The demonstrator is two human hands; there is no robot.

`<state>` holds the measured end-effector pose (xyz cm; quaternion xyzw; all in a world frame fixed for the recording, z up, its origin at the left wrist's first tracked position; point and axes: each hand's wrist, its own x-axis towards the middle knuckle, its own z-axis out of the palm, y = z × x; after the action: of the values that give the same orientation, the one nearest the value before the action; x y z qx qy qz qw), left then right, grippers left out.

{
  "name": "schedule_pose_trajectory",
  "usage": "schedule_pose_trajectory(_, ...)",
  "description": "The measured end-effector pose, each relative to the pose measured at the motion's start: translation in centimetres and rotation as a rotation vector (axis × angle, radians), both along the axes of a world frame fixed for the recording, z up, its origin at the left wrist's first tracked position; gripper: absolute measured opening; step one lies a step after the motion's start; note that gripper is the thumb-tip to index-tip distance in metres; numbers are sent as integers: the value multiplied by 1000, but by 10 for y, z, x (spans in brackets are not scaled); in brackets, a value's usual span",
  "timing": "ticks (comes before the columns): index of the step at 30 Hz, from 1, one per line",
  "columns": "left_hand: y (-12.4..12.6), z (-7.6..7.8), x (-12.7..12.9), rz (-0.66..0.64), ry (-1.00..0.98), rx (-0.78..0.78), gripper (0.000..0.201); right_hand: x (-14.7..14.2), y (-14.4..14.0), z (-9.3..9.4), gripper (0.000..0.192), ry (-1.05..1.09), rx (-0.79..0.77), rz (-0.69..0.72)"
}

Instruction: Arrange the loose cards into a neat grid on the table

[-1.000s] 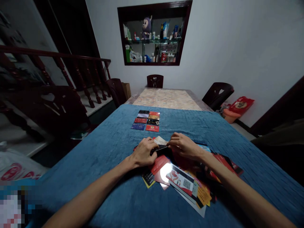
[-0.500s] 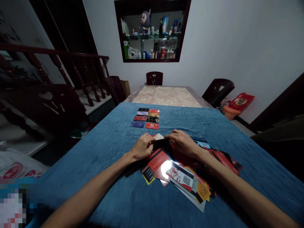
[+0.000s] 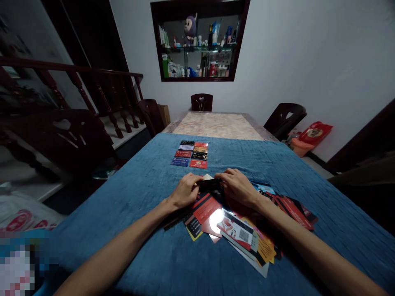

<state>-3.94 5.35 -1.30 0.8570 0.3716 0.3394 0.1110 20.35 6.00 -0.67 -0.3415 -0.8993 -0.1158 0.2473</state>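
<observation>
My left hand and my right hand meet over a loose pile of cards on the blue cloth. Between their fingertips both hands pinch a black card, one hand at each end. A pale card peeks out just behind it. A red card and a glossy one with a bright glare lie right below the hands. Farther away, a neat two-column grid of cards lies flat on the cloth.
The cloth covers the near part of a long table; its far end shows a patterned top. Dark chairs stand at the far end and both sides. A stair railing runs on the left. A wall niche holds bottles.
Both hands have stayed together on the black card and slid slightly away from me. The pile beneath them has shifted a little. The grid of cards has not moved.
</observation>
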Motion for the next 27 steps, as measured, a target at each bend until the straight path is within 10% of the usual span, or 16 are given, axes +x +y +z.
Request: schedule_pose_trajectory(27, 3, 5, -4, 30, -126, 126, 28, -16, -14, -1, 28, 48, 359, -58)
